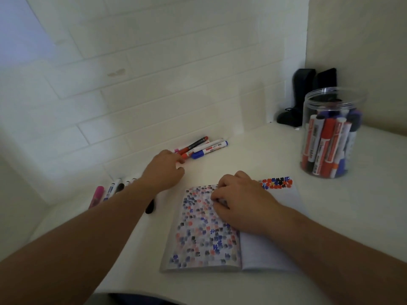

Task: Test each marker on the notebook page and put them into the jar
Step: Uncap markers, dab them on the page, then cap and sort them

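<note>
Landmark for all entries: the open notebook [222, 230] on the white desk [275, 287].

1. Row of markers [110, 191], far left of the notebook against the wall: a pink one, a blue-and-white one and some dark-capped ones; about five show, the rest hidden by the forearm, so the exact count cannot be told. One black piece [150, 207], marker or cap, lies between this row and the notebook.

2. Left hand [164, 170], beyond the notebook's upper left corner. Fingers extended and relaxed, tips touching the near end of the pile; nothing grasped yet.

3. Pile of markers [201, 147], beyond the notebook toward the tiled wall: four or five, in red, black, white and blue, lying overlapped.

4. Notebook itself: one. Left page covered in red, blue and black test marks; right page bare but for a band of marks [276, 183] along its top edge.

5. Right hand [236, 199], resting on the notebook's upper middle. Fingers curled down onto the page; whether they pinch something cannot be told.

6. Jar [332, 133], one, clear, lid off, well right of the notebook: more than ten markers standing in it, mostly red-and-white and blue.

7. Two dark objects [308, 95] in the corner behind the jar.

Step in hand, as judged: fetching the next untested marker. Next move calls for closing the fingers round a single barrel without scattering its neighbours, then uncapping it
</note>
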{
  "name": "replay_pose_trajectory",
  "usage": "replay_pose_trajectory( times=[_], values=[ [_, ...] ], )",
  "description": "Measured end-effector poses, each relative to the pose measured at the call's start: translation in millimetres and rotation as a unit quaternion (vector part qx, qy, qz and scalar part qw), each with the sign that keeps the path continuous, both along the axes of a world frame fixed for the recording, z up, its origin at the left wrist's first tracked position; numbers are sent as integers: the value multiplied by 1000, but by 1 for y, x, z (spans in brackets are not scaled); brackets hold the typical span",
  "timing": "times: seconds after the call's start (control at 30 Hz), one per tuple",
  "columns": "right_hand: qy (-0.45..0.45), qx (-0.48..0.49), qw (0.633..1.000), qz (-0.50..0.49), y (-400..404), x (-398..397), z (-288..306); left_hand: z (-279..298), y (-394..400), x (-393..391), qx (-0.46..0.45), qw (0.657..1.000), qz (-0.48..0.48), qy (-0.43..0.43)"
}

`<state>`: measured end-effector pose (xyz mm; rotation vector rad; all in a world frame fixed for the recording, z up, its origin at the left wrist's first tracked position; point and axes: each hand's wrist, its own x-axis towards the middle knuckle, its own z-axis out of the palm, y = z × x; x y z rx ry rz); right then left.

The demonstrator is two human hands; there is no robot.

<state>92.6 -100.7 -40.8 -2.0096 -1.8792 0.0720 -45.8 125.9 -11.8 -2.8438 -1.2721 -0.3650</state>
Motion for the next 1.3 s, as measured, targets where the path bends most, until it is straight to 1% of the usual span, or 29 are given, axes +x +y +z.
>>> replay_pose_trajectory(
  times=[0.1, 0.2, 0.23, 0.33, 0.4, 0.5, 0.67, 0.73, 0.8, 0.83, 0.87, 0.9, 0.93, 0.97, 1.0, 1.03, 1.07, 1.1, 1.13, 1.17, 1.2, 1.23, 1.27, 1.3],
  values=[
    [-1, -3, 1000, 11, 0, 2, 2, -6, 13, 29, -17, 1000, 7, -16],
    [-18, 8, 1000, 21, 0, 4, 0, -13, 24, 52, 5, 1000, -3, -23],
    [-23, 13, 999, 22, 0, 4, -1, -14, 26, 60, 24, 999, -12, -20],
    [-24, 20, 999, 20, 0, 3, -1, -18, 30, 80, 124, 992, -32, -11],
    [-21, 19, 999, 21, -1, 3, -1, -21, 35, 92, 146, 989, -18, 2],
    [-22, 22, 999, 23, -1, 4, -1, -25, 44, 101, 117, 993, -4, 8],
    [-23, 38, 999, 32, 0, 8, -4, -30, 47, 105, 107, 993, -12, -39],
    [-17, 41, 998, 39, 1, 9, -5, -28, 39, 107, 95, 993, -2, -71],
    [-5, 52, 998, 42, 2, 10, -6, -17, 18, 113, 50, 991, 1, -124],
    [19, 62, 997, 37, 2, 11, -5, -10, 4, 117, 5, 986, -8, -168],
    [67, 74, 995, 20, 2, 13, -1, -3, -13, 119, -56, 971, -24, -231],
    [142, 90, 986, -13, 3, 17, 4, 2, -32, 119, -132, 945, -46, -297],
    [231, 116, 964, -58, 3, 21, 10, 6, -51, 117, -202, 910, -74, -353],
    [318, 153, 930, -105, 4, 27, 14, 8, -67, 112, -251, 881, -106, -386],
    [394, 189, 887, -150, 6, 33, 19, 9, -82, 105, -279, 864, -148, -391],
    [458, 212, 844, -183, 7, 40, 22, 8, -93, 97, -286, 861, -195, -373],
    [510, 221, 808, -196, 7, 47, 24, 4, -99, 91, -273, 870, -240, -334],
    [551, 222, 782, -188, 6, 52, 24, 0, -105, 84, -247, 884, -279, -282],
    [577, 216, 770, -166, 5, 54, 22, -5, -107, 80, -212, 897, -312, -232],
    [582, 204, 774, -144, 5, 55, 19, -10, -108, 76, -182, 904, -335, -194],
    [571, 190, 787, -135, 5, 54, 17, -15, -107, 74, -160, 908, -345, -174],
    [557, 175, 800, -134, 6, 52, 15, -20, -106, 72, -154, 911, -344, -169],
    [552, 164, 806, -137, 7, 50, 14, -24, -104, 71, -150, 913, -341, -170],
    [557, 156, 803, -143, 8, 49, 12, -26, -101, 72, -149, 914, -337, -171]
  ],
)
